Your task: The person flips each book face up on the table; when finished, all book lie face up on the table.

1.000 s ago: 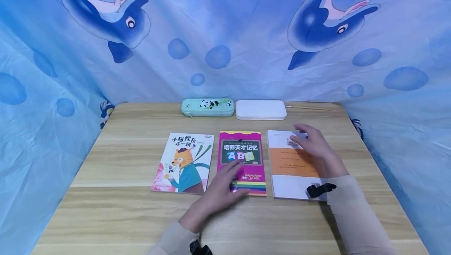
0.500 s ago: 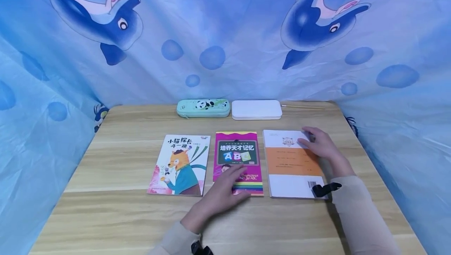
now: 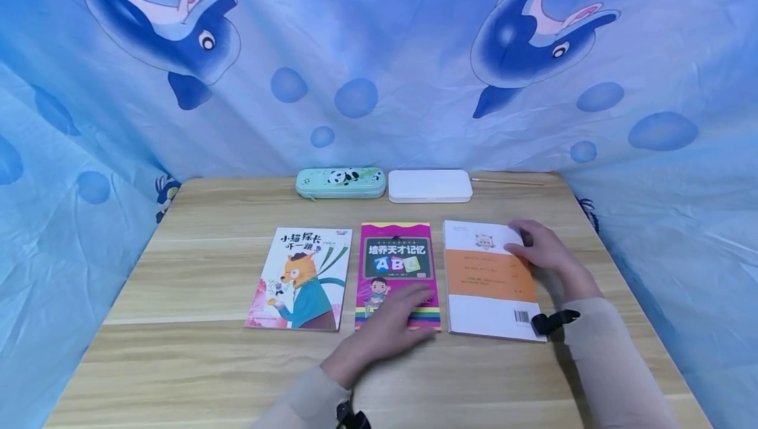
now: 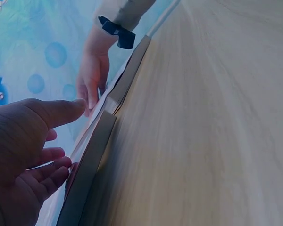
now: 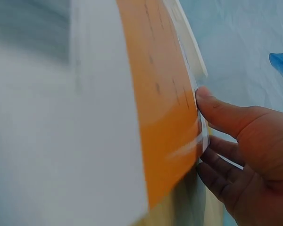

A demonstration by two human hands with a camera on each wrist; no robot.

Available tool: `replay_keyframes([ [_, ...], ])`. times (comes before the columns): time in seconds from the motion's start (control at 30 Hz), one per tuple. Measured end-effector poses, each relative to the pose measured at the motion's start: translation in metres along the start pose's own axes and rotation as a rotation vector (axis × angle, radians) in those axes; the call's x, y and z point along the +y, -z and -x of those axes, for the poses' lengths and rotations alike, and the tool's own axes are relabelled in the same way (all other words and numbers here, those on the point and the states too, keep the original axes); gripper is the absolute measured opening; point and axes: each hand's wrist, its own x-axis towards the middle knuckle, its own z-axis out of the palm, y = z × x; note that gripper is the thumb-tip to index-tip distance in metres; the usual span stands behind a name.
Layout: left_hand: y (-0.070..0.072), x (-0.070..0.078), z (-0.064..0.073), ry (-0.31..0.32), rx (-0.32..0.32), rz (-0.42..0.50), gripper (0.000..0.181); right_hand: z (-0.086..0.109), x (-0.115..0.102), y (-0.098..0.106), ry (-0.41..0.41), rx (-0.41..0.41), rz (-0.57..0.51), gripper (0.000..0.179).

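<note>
The white and orange book (image 3: pixel 489 273), back cover up with a barcode, lies on the right of the row. My right hand (image 3: pixel 540 245) grips its far right edge; in the right wrist view the thumb (image 5: pixel 226 110) is at the cover's edge and the fingers curl below it. My left hand (image 3: pixel 393 327) lies over the lower part of the magenta ABC book (image 3: pixel 398 245), fingers relaxed and thumb spread, covering part of its cover. In the left wrist view, the fingertips (image 4: pixel 61 167) are right beside a book's edge.
A picture book (image 3: pixel 302 277) with an orange cat lies at the left. Along the back of the wooden table (image 3: pixel 177 324) are a mint panda pencil case (image 3: pixel 340 183), a white case (image 3: pixel 429 185) and a thin stick (image 3: pixel 509 181). A blue dolphin curtain (image 3: pixel 379 34) hangs behind.
My right hand has come from over the white and orange book to its right edge and taken hold; that book has turned slightly. My left hand has shifted a little right across the magenta book.
</note>
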Motion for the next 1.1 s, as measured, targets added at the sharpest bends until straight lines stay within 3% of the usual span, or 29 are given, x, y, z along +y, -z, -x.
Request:
replay_keyframes([
  [0.4, -0.019, 0.015, -0.011, -0.062, -0.088, -0.063, 0.066, 0.007, 0.008, -0.001, 0.013, 0.010, 0.000, 0.064],
  [0.6, -0.028, 0.021, -0.023, -0.096, -0.045, -0.143, 0.068, 0.009, 0.011, -0.002, 0.001, 0.029, -0.001, 0.063],
  [0.77, -0.032, 0.024, -0.032, -0.087, 0.000, -0.235, 0.067, 0.010, 0.012, 0.000, -0.012, 0.037, -0.013, 0.060],
  [1.1, -0.035, 0.020, -0.043, -0.075, -0.010, -0.179, 0.067, 0.009, 0.015, 0.004, -0.009, 0.049, -0.031, 0.061],
])
